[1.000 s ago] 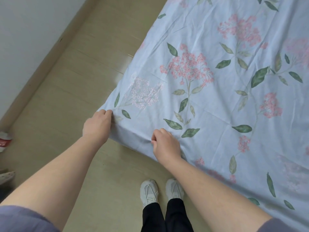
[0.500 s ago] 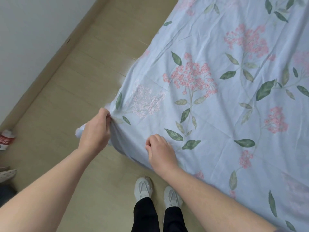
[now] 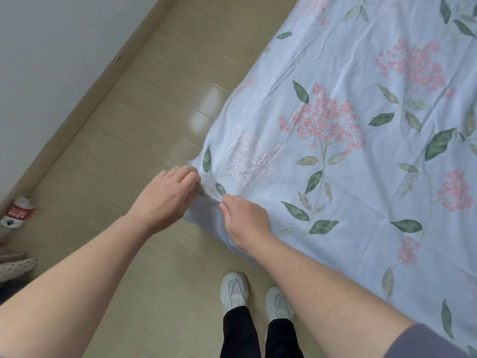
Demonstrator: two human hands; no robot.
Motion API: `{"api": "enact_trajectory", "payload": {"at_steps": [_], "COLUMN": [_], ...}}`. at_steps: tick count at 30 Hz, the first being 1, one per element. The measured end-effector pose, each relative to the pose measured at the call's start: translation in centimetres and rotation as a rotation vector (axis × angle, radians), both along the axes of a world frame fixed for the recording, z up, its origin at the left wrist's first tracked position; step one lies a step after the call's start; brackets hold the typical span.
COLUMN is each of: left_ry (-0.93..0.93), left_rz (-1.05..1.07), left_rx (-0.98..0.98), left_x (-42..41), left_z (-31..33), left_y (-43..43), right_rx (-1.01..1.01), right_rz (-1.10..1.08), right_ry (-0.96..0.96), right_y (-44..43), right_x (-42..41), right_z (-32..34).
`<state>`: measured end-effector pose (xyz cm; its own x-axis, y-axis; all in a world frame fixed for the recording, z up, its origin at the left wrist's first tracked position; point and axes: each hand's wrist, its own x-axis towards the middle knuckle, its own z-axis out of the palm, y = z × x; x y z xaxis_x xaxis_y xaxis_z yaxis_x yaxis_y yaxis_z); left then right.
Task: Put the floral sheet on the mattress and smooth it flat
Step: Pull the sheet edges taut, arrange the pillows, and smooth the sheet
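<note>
Presently, with the floral sheet [image 3: 335, 182] spread over the mattress and its near corner pinched in the grip of left hand [image 3: 165, 200] and right hand [image 3: 245, 218] alike, I judge an uneven tug could drag it askew or bunch it.

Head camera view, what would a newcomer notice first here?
The pale blue floral sheet, printed with pink blossoms and green leaves, fills the right side. At its near corner, the left hand and right hand both grip the fabric. White sneakers stand on the tan floor below.
</note>
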<state>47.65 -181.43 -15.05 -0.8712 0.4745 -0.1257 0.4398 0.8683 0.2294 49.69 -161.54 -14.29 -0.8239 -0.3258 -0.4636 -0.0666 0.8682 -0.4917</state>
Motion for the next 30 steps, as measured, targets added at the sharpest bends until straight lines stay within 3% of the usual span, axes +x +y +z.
{"api": "enact_trajectory", "payload": {"at_steps": [6,11,19,22,26,30], "left_ry": [0.056,-0.064,0.054,0.022,-0.042,-0.024], "left_rz": [-0.187,-0.318,-0.368,-0.501,-0.413,-0.415], "left_rx": [0.023,0.060,0.030,-0.034,-0.147,-0.129], "left_x": [-2.4,-3.6,-5.0,-4.4,-3.3,-2.8], "left_z": [0.2,-0.2,-0.2,-0.2,-0.7,-1.0], "left_y": [1.0,1.7,1.2,-0.5,-1.2,-1.8], "right_rx": [-0.125,-0.172,-0.199,-0.163,-0.102,-0.136], "right_rz": [-0.071,-0.169,-0.270,-0.192,-0.185,-0.178], "right_ry": [0.056,0.106,0.147,0.059,0.003,0.006], "right_y": [0.5,0.3,-0.4,-2.3,-3.4,-3.4], "right_x": [0.8,1.5,1.8,2.2,2.5,3.2], "right_z": [-0.1,-0.6,-0.7,-1.4,-2.5,-2.0]}}
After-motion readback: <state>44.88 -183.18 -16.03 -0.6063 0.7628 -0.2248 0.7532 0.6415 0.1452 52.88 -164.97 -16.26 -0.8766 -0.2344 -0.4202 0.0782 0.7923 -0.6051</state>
